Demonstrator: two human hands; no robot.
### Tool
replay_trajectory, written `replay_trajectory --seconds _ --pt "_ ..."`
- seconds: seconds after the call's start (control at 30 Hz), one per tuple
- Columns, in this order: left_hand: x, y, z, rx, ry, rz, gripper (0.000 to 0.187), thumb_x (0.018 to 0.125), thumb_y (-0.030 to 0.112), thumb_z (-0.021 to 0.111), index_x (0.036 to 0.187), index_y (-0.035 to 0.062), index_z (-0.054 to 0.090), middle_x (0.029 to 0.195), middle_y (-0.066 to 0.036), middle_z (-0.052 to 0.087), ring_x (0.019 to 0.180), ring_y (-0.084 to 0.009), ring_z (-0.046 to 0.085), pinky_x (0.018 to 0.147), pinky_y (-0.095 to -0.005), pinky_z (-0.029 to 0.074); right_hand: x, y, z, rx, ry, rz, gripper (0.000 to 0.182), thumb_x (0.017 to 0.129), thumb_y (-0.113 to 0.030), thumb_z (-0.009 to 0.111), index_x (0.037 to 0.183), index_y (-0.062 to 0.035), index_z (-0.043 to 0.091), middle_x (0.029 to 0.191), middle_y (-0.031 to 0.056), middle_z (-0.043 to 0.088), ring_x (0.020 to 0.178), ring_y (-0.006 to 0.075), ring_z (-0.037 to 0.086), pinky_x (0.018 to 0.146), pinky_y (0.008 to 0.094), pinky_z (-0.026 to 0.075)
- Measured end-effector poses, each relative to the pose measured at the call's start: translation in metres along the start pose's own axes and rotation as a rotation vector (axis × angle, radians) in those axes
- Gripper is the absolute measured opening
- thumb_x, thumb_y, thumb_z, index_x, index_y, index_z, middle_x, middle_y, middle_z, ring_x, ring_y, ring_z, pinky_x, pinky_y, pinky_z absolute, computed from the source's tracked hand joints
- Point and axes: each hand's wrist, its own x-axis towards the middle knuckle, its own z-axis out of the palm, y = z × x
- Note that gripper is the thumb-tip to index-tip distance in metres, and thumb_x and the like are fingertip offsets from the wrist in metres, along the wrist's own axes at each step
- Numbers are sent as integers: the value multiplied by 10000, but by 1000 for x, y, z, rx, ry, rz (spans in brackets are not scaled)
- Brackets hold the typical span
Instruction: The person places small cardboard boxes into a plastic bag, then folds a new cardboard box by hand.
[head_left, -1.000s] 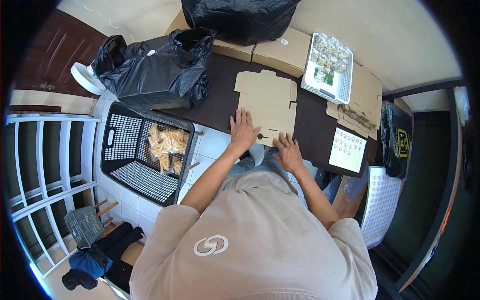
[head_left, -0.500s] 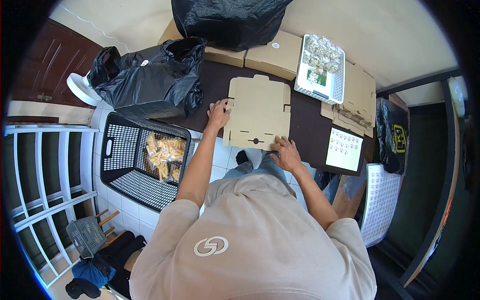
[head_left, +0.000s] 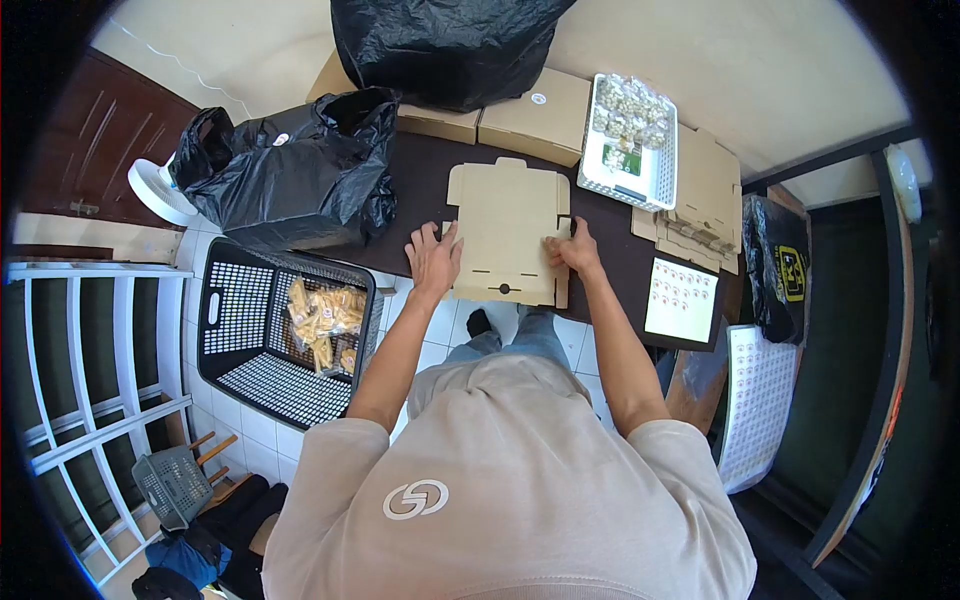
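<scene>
A flat, unfolded cardboard box (head_left: 505,225) lies on the dark table in front of me, its near edge with a slotted flap and round hole toward my body. My left hand (head_left: 434,262) rests at its left edge, fingers apart, fingertips touching the side flap. On the opposite side, my right hand (head_left: 577,250) has its fingers and thumb closed around the right side flap, which stands partly raised. Some of the right fingertips are over the inner face of the cardboard.
Black plastic bags (head_left: 300,175) stand at the left and back, near closed cardboard boxes (head_left: 535,115). At right are a white basket (head_left: 652,180) of small packets, stacked cardboard (head_left: 708,190) and a sticker sheet (head_left: 682,300). A black crate (head_left: 215,345) holds snack packs (head_left: 328,315).
My right hand has moved up from the near right corner to the right side flap and taken hold of it. My left hand has shifted slightly nearer. The right flap has lifted.
</scene>
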Motion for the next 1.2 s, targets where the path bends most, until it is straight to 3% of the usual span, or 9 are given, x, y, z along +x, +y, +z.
replay_trajectory --seconds 0.1,0.2,0.47,0.63,0.67,0.73,0.97,1.1,1.2 --pt "3 7 -2 -19 -96 -80 430 873 288 647 1278 144 632 1129 -133 516 1082 -309 451 824 -460 387 11 3 4 -7 69 -46 605 797 -262 745 1297 -44 482 864 184 705 765 320 712 793 376 546" --pt "4 13 0 -39 -114 -92 477 867 258 642 1300 64 589 1117 -165 534 1074 -341 495 844 -472 437 6 21 10 -316 234 -285 515 818 -271 713 1263 -65 554 903 200 705 855 373 696 824 422 541" --pt "9 27 19 -372 -182 -84 573 871 195 625 1358 -35 428 1136 -247 626 1051 -384 611 894 -493 474 -28 34 16 -384 230 -363 476 826 -240 693 1249 -61 568 879 229 689 889 406 674 838 471 529" --pt "36 25 19 -627 -194 -563 684 874 194 649 1400 -28 272 776 -153 695 734 -303 700 733 -382 545 -2 50 25 10 87 -337 585 826 -116 713 1348 -44 460 735 90 611 681 196 665 615 344 562" --pt "47 16 26 -807 -301 -646 685 894 186 636 1403 -8 221 847 -169 694 754 -268 703 728 -349 553 5 48 22 12 88 -335 585 826 -116 713 1348 -44 460 735 90 611 681 196 665 615 344 562" --pt "62 18 19 -932 -345 -706 671 891 153 627 1402 -7 222 898 -190 689 773 -265 703 713 -344 556 3 22 11 32 -94 -87 651 842 -104 701 1395 -46 361 832 96 629 673 172 658 575 306 565" --pt "76 9 20 -1548 -390 -783 605 897 51 578 1393 7 235 982 -212 661 870 -263 694 762 -351 569 15 -5 3 585 -181 81 650 859 -92 679 1409 -13 342 1005 176 640 707 256 666 639 410 589" --pt "76 -10 23 -1418 -499 -806 488 913 70 579 1338 -37 363 1079 -209 635 986 -284 666 870 -378 534 19 5 3 884 -230 184 631 947 -270 595 1434 -5 294 1209 228 545 941 304 638 804 494 560" --pt "64 -17 25 -1429 -520 -685 431 880 33 602 1296 29 488 1135 -178 601 1109 -276 599 957 -388 488 12 14 -5 1155 -237 212 658 976 -428 513 1414 23 318 1283 235 488 1061 339 589 868 536 523"
